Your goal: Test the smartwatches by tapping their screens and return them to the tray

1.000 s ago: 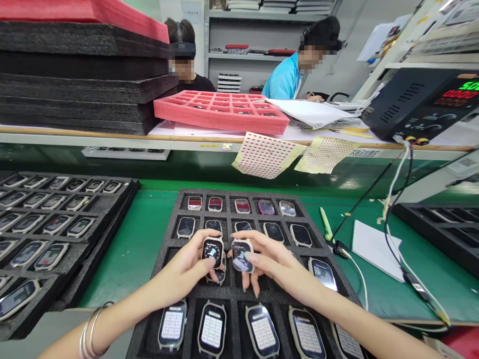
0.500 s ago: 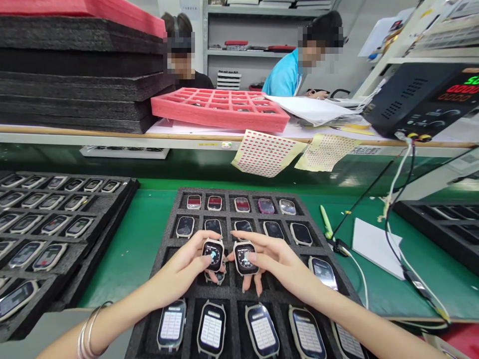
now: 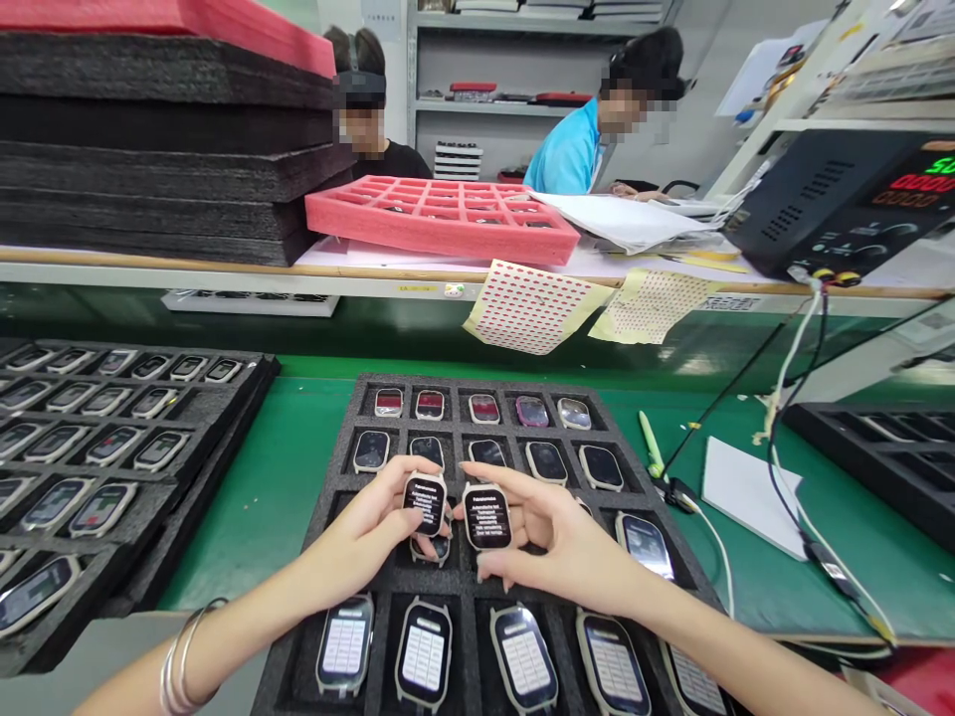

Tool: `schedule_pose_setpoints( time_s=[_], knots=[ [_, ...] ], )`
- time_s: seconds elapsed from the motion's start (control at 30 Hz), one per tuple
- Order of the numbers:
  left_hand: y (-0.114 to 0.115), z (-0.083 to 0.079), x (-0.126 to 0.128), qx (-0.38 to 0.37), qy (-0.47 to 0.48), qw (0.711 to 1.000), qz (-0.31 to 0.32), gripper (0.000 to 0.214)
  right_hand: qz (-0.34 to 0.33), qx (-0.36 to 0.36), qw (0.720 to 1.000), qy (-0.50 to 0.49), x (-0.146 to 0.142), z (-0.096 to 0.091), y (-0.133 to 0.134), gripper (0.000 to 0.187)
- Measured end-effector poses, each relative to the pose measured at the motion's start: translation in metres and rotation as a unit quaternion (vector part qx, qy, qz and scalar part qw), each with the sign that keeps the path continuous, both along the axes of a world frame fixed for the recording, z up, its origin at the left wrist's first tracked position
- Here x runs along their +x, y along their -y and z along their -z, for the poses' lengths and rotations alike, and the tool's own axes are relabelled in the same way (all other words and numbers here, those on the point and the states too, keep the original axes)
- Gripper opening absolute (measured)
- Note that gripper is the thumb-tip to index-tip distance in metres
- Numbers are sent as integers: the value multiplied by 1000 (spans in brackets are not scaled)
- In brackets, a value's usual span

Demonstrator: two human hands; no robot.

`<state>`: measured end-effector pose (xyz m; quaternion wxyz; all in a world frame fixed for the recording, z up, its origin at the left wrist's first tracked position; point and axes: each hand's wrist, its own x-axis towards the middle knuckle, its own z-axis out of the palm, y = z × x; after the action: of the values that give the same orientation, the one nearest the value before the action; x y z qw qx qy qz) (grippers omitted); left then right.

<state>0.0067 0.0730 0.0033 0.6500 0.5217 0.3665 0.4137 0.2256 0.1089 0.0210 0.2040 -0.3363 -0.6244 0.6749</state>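
Observation:
Over the middle of a black foam tray (image 3: 463,587), my left hand (image 3: 380,522) is closed round a strapless smartwatch (image 3: 425,494), its thumb on the screen. Beside it, my right hand (image 3: 544,527) holds a second smartwatch (image 3: 487,519) by its edges, fingers behind and thumb below the case. Both lit screens show a list of white text lines on black. More watches lie in the tray's compartments; those in the front row, such as one watch (image 3: 423,651), show white grids. The watches in the back rows are dark or reddish. My hands hide part of the middle row.
To the left, another foam tray (image 3: 160,502) holds many watches. A power supply (image 3: 843,199) stands on the shelf at right, its cables hanging down. A red foam tray (image 3: 440,244) and stacked black foam (image 3: 149,189) sit on the shelf. Two people work behind it.
Both watch screens have switched from a dial-like picture with an icon to a text list. My right thumb has come off its watch's screen and moved down to the lower edge.

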Motion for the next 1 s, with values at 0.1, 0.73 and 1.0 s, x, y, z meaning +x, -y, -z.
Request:
schedule_pose_setpoints(
  time_s=[0.1,0.73,1.0],
  knots=[
    [-1,0,0,0,22,1000,-19,28,-32,40,997,57,3,-5,-1,67],
    [-3,-4,2,-12,38,999,-19,21,-152,357,893,229,-2,-34,-8,20],
    [-3,-5,0,-4,53,998,-23,20,-189,432,849,238,-17,-26,-5,17]
  ],
)
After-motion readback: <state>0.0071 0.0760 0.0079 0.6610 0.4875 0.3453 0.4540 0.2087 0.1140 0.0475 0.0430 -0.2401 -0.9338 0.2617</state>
